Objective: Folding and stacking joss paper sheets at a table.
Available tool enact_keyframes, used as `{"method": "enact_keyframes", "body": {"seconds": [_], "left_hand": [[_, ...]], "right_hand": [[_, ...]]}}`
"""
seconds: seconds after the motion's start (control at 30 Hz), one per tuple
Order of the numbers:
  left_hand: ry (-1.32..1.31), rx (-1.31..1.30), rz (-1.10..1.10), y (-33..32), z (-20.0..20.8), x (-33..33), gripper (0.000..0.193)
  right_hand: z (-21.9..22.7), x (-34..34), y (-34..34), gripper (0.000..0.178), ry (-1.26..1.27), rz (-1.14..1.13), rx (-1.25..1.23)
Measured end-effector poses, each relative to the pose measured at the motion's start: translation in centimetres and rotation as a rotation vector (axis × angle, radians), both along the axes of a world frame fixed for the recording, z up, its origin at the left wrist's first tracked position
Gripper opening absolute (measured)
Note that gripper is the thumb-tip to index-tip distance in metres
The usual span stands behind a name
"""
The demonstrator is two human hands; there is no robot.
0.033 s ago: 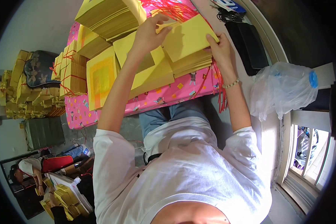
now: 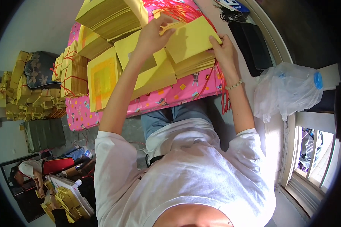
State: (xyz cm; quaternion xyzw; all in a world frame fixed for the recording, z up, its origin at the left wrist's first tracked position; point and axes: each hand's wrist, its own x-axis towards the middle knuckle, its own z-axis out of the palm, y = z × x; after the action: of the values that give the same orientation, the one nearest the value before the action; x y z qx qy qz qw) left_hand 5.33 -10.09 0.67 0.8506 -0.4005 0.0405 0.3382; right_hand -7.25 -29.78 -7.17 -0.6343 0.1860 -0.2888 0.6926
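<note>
A stack of yellow paper sheets (image 2: 191, 39) lies at the right end of the pink-covered table. My right hand (image 2: 224, 49) pinches the stack's right corner, its thumb on the top sheet and its fingers at the edge. Over the stack's left end hangs my left hand (image 2: 154, 37), open, with a gap between the curved fingers and the thumb. Whether its fingertips touch paper behind them is hard to see. Beneath my left forearm, more yellow sheets (image 2: 155, 79) lie spread, one bearing a greyish square. Left of these is a yellow sheet with an orange-and-gold square (image 2: 103, 81).
Tall yellow paper piles (image 2: 110, 22) and red-tied bundles (image 2: 74, 72) stand on the pink tablecloth (image 2: 147, 104). Red strings (image 2: 174, 10) lie at the back. On the right ledge are a black case (image 2: 250, 47) and a clear plastic bag (image 2: 280, 90). Another person (image 2: 32, 170) works at lower left.
</note>
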Motion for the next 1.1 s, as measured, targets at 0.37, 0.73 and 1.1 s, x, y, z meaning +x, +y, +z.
{"method": "enact_keyframes", "body": {"seconds": [0.37,0.73,1.1], "left_hand": [[0.170,0.378,-0.204,-2.2,-3.4,-2.9,0.040],[0.084,0.549,-0.305,-3.0,-6.0,-3.6,0.039],[0.062,0.093,-0.190,2.3,-0.9,-6.3,0.033]], "right_hand": [[-6.4,0.2,-0.3,0.032,0.164,-0.127,-0.339],[-3.0,-2.7,2.1,0.031,0.382,-0.350,-1.228],[-3.3,-1.9,0.6,0.020,0.129,-0.211,-0.953]]}}
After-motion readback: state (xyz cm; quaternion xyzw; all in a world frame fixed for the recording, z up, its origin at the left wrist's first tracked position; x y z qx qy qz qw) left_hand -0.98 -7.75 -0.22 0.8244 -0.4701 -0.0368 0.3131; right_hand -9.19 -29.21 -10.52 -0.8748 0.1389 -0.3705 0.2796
